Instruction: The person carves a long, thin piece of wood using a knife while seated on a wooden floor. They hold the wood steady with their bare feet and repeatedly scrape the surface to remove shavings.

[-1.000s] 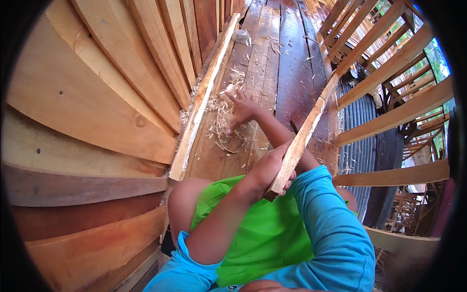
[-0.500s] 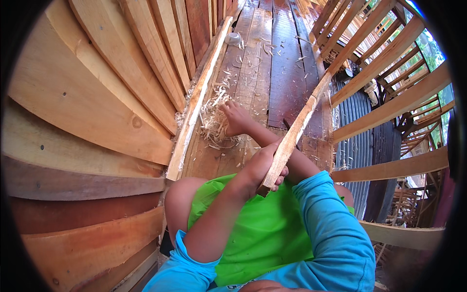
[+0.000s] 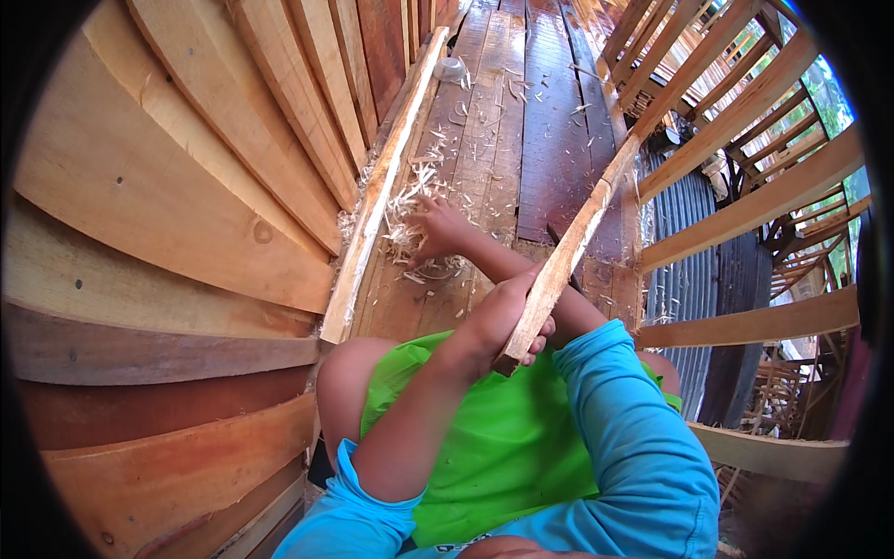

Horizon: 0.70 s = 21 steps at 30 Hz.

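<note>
My left hand (image 3: 507,321) is closed around the lower end of a rough wooden strip (image 3: 570,252), which slants up and away to the right. My right forearm crosses beneath that strip. At its end my right hand (image 3: 440,230) hangs over a pile of pale wood shavings (image 3: 424,191) with its fingers spread, holding nothing that I can see. Behind the strip a thin dark object (image 3: 556,235) shows in part; its kind is hidden.
A long whittled strip (image 3: 377,200) leans along the plank wall (image 3: 177,177) on the left. A small round whitish container (image 3: 450,70) stands farther up the plank floor (image 3: 489,121). Wooden slats (image 3: 745,328) fence the right side, with corrugated metal sheet (image 3: 678,279) beyond.
My right hand has spread its fingers and shifted slightly at the shavings, and some shavings have been moved. My left hand keeps its grip on the wooden strip.
</note>
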Each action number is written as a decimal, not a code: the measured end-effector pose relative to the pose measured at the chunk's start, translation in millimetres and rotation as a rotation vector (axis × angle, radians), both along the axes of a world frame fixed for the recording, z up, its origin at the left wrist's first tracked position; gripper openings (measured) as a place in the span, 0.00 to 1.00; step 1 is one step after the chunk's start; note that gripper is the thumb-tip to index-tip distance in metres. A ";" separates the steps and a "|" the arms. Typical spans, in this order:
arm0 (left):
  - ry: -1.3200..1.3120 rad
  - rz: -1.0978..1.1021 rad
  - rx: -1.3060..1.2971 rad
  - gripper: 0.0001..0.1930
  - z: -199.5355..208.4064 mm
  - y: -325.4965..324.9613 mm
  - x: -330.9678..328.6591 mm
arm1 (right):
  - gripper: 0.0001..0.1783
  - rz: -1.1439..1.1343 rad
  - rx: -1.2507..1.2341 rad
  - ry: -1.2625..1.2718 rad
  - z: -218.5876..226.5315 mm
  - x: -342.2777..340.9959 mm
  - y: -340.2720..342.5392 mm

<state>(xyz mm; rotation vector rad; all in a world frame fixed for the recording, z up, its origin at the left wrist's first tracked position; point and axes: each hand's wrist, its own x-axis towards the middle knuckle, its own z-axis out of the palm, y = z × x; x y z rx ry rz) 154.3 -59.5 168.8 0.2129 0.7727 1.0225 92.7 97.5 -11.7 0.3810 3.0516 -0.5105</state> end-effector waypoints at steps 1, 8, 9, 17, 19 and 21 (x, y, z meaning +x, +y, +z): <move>-0.013 -0.002 -0.011 0.21 -1.8 0.5 -0.5 | 0.45 0.043 -0.029 0.065 -5.5 1.6 -0.4; -0.016 -0.005 -0.044 0.21 0.8 -0.6 -1.6 | 0.04 0.180 -0.158 0.180 -31.0 1.2 -0.5; -0.010 0.002 -0.034 0.21 1.5 -1.0 -1.8 | 0.03 0.185 -0.138 0.193 -33.3 2.9 -2.1; -0.067 0.018 -0.055 0.21 -9.3 -3.9 -7.5 | 0.02 0.253 -0.127 0.343 -3.2 39.7 8.9; -0.120 -0.020 -0.033 0.21 -9.1 0.7 -6.2 | 0.04 0.311 -0.100 0.365 -4.1 72.1 30.5; -0.124 -0.024 -0.043 0.22 -6.1 0.8 -8.9 | 0.07 0.338 -0.107 0.242 1.2 106.5 46.3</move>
